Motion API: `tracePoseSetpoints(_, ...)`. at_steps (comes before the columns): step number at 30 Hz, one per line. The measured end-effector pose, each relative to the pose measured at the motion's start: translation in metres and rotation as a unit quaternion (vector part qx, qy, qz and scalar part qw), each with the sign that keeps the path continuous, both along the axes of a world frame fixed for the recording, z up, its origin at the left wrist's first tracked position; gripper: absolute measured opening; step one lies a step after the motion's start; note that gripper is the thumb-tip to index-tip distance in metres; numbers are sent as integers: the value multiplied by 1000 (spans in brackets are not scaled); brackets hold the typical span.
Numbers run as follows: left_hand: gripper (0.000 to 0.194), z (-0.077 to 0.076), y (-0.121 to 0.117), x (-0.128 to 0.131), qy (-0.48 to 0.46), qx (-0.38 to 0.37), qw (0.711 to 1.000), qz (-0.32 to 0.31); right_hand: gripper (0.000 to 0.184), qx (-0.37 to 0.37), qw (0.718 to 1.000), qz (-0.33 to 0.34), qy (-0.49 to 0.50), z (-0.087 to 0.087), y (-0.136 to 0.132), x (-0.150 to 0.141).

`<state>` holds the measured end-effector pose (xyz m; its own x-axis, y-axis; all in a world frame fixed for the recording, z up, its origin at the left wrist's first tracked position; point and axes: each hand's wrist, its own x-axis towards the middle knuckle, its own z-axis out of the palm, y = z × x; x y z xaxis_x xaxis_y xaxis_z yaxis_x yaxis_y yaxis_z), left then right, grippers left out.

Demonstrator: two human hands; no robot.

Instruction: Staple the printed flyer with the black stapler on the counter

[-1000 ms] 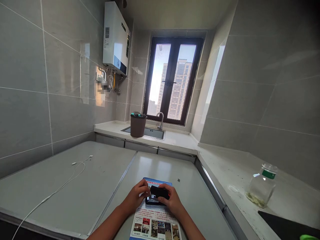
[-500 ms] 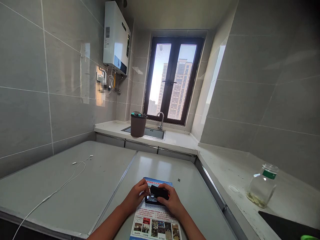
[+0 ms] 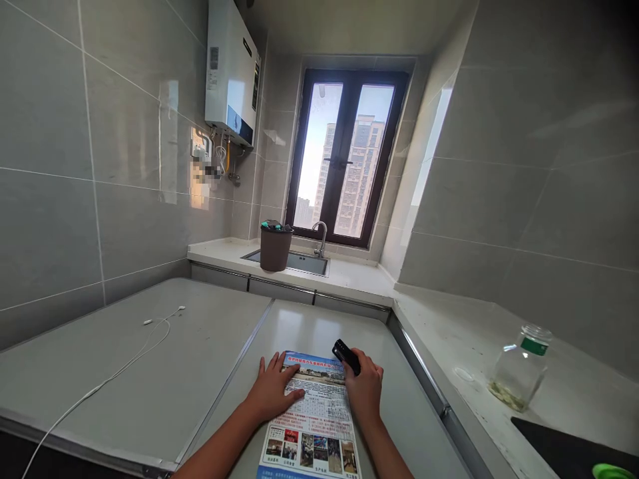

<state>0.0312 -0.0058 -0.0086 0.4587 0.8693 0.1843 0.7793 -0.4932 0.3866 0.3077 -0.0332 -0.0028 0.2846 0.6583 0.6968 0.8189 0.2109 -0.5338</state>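
Observation:
A printed leaflet with photos and red and blue lettering lies on the grey table surface in front of me. My left hand rests flat on its upper left part, fingers spread and thumb out. At its upper right edge, my right hand is closed around a short black stapler. The stapler's far end sticks out beyond the fingers, tilted up to the left. Part of the stapler is hidden in the grip.
A white cable crosses the left table panel. Behind stand a sink and a brown bin. On the right counter are a glass jar with a green label and a dark recess holding something green.
The stapler, earlier held low over the leaflet between both hands, has moved right and up in my right hand. My left hand has let go and spread flat on the leaflet.

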Motion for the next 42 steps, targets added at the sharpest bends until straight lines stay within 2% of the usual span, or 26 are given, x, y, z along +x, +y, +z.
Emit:
tracePoseSetpoints(3,71,-4,3,0,30,-15,999,2,30,-10,999,-16,-30,-2,1,1)
tracePoseSetpoints(11,41,-8,13,-1,-12,-2,998,56,26,-86,994,-45,-50,3,-3,1)
tracePoseSetpoints(16,34,-3,11,-3,-65,62,993,79,33,-140,988,-61,-35,8,-6,3)
tracePoseSetpoints(18,33,1,7,-5,-91,88,991,53,37,-151,986,-59,-36,9,-6,2)
tracePoseSetpoints(21,41,7,-3,-9,-93,62,991,-69,44,-169,983,-53,-40,11,-7,-1)
tracePoseSetpoints(23,61,11,-8,-11,-55,16,984,-167,48,-179,982,-51,-42,12,-7,-3)
tracePoseSetpoints(25,84,14,-12,-11,-10,-17,975,-222,51,-187,980,-51,-48,14,-7,-4)
tracePoseSetpoints(27,94,15,-13,-11,15,-34,973,-227,52,-195,978,-48,-61,14,-7,-4)
tracePoseSetpoints(30,90,14,-11,-9,23,-38,977,-207,49,-209,973,-41,-95,14,-8,-4)
tracePoseSetpoints(35,75,10,-8,-9,13,-37,983,-181,18,-208,964,-27,-163,17,-12,-12)
tracePoseSetpoints(37,70,8,-7,-9,2,-31,984,-174,22,-202,965,-7,-170,19,-14,-14)
tracePoseSetpoints(42,58,3,-5,-9,-12,-13,988,-151,48,-192,968,44,-158,26,-19,-16)
